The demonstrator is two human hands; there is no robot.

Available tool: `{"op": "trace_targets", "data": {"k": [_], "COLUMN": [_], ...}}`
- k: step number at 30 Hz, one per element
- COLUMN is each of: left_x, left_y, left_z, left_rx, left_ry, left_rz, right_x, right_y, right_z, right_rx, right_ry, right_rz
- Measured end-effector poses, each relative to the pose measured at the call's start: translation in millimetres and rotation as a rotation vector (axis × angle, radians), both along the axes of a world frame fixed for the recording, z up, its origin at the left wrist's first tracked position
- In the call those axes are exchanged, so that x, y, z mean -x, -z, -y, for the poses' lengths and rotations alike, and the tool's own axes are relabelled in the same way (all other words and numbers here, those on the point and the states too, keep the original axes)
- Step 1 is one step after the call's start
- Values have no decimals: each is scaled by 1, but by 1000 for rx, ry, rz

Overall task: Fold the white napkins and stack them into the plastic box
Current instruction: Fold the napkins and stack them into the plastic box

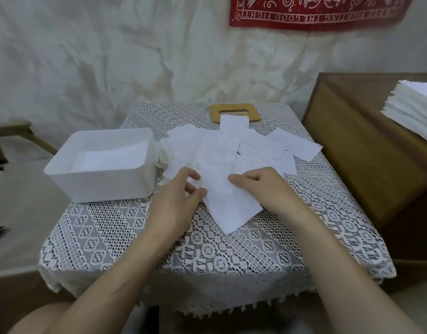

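Napkins [222,145], white and unfolded, lie in a loose overlapping heap just to the right of a white plastic box [99,186]. The box stands open on a tabletop [111,232] covered with a white lace cloth. Inside the box, flat white napkin sheets [111,157] lie on the bottom.

In front of the heap, to the right of the box and nearer the person, one napkin [229,208] lies flat with a corner pointing toward the viewer. Both bare hands are on it. The left hand [181,191], the one closer to the box, pinches the napkin's left edge between thumb and bent fingers. The right hand [258,186] rests on the napkin's right edge with its fingers curled under. I cannot tell whether it grips the sheet or only presses it down.

Behind the heap, farther back than the box, a tan wooden board [234,112] with a slot in it lies partly under one sheet. Well to the right of the box stands a brown wooden cabinet [364,145] carrying a tall stack of white sheets [415,102]. Above and far behind the box, a red printed cloth [316,10] hangs on a draped pale wall.
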State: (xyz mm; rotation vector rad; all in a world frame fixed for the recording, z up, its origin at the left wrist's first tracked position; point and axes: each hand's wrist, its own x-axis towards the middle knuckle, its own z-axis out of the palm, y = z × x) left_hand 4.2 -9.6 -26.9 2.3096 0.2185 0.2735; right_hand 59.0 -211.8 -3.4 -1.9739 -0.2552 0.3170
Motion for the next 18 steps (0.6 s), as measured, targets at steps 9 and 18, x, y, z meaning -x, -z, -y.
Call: {"op": "trace_targets", "data": {"k": [9, 18], "left_x": [11, 16], "left_y": [-14, -14], "left_z": [0, -17], "left_rx": [359, 913], "left_ry": [-23, 20], "left_rz": [-8, -165], "right_x": [11, 20], "right_y": [-6, 0], "right_z": [-13, -32], "right_rx": [-372, -258], "right_ry": [-15, -4], "right_rz": [-69, -104]}}
